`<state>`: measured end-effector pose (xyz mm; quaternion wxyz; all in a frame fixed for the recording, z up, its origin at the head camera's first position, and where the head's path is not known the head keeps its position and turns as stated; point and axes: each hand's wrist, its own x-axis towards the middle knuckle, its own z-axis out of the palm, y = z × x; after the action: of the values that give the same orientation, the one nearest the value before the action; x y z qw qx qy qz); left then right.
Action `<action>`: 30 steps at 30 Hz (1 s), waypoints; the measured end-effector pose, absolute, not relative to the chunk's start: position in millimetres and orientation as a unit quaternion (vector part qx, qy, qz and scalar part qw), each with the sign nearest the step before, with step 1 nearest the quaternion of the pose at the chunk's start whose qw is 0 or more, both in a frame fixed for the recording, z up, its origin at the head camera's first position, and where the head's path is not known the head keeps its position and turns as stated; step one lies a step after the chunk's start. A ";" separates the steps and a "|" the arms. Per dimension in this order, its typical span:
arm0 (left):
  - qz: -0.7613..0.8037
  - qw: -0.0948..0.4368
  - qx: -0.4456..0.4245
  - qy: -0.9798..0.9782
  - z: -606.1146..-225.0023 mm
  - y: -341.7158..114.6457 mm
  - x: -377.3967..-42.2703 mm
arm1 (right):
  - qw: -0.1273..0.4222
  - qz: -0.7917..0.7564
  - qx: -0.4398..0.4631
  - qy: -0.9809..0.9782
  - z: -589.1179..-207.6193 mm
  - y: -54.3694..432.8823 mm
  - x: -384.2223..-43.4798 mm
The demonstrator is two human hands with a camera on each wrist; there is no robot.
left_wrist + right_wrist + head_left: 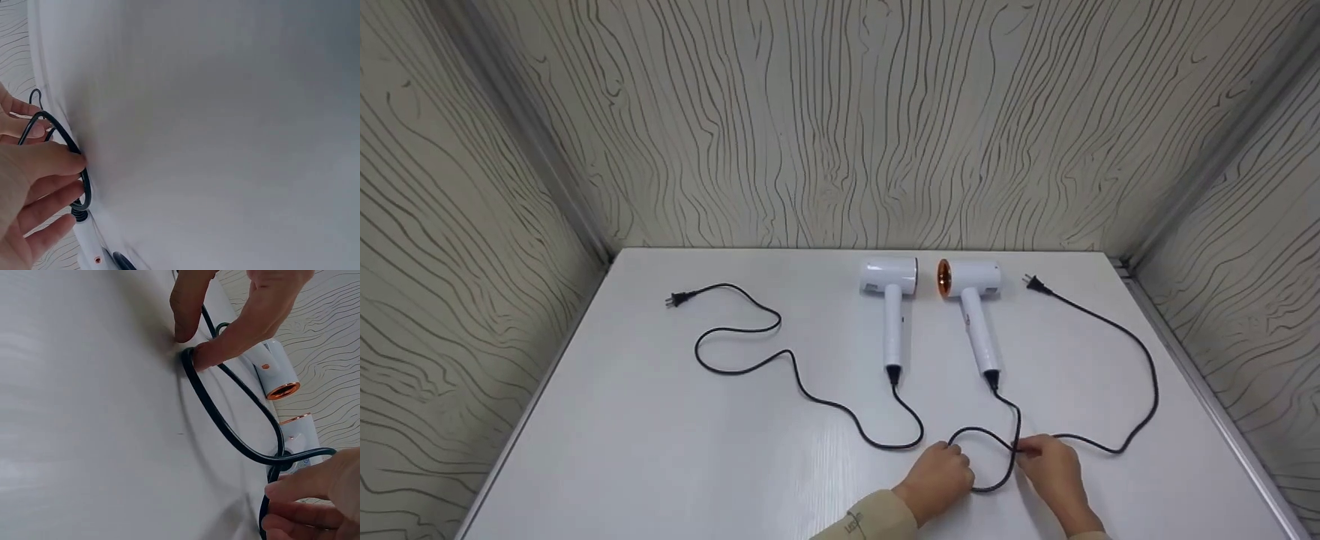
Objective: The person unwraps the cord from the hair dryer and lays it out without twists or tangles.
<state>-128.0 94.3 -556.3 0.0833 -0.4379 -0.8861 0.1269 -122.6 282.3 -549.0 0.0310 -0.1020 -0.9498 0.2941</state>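
Observation:
A white hair dryer [979, 326] with an orange-rimmed nozzle lies on the table, its black cord [997, 486] looped near the front. My left hand [936, 480] holds the left side of this loop; the left wrist view shows the thumb and fingers about the cord [87, 183]. Where the cord crosses itself, my right hand [1054, 476] pinches it on the loop's right side. In the right wrist view, the right hand [309, 495] grips the cord just below the crossing, and the left hand's fingertips [211, 354] are at the loop's other end.
A second white hair dryer [892, 322] lies to the left, its black cord [746, 371] winding leftward to a two-pin plug [681, 298]. Another plug [1037, 284] lies at the back right. Wood-patterned panels [840, 127] stand around the white table [645, 450].

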 end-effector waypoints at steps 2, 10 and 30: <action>0.117 0.092 -0.449 -0.881 -557.2 92.4 -129.7 | 0.039 0.293 -0.093 -0.951 -551.5 282.5 -122.4; 0.079 0.133 -0.479 -0.864 -558.1 79.0 -139.0 | 0.024 0.292 -0.090 -0.952 -553.9 281.1 -125.8; 0.082 0.145 -0.513 -0.842 -558.8 78.9 -141.0 | -0.025 0.268 -0.099 -0.958 -553.9 285.2 -128.0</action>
<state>-141.0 78.9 -558.8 0.1446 -0.5131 -0.8421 0.0816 -128.0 285.2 -553.9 -0.0251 -0.0992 -0.9579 0.2682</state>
